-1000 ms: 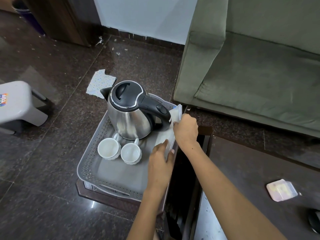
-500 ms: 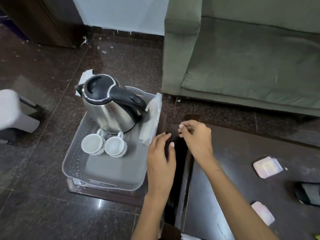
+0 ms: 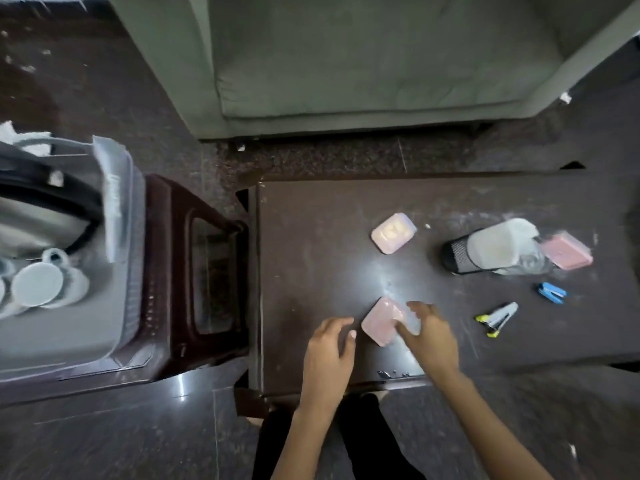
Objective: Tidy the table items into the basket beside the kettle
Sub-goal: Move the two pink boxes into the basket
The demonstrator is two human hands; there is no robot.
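The nearest pink box (image 3: 381, 320) lies flat on the dark worktop (image 3: 311, 244), close to its near edge. The right hand (image 3: 427, 336) has its fingers curled on the box's right side, though blur hides whether the grip is truly clamped or only touching; the left hand (image 3: 329, 348) hovers just beside the box's left corner, fingers relaxed and apart, holding nothing. A second pink box (image 3: 393, 232) sits further back, a third (image 3: 566, 250) lies beside a black mesh holder (image 3: 460, 254) tipped on its side, and a blue stapler (image 3: 551, 292) and a yellow-tipped tool (image 3: 498, 318) lie to the right. The basket (image 3: 69, 334), with kettle (image 3: 38, 209) and cups (image 3: 38, 285), stands well apart on a stool to the left. The risks, as I judge them: a one-sided hold could let the smooth box slide or pop open, and the carry across the gap could drop it on the floor. No writing or brand is legible.
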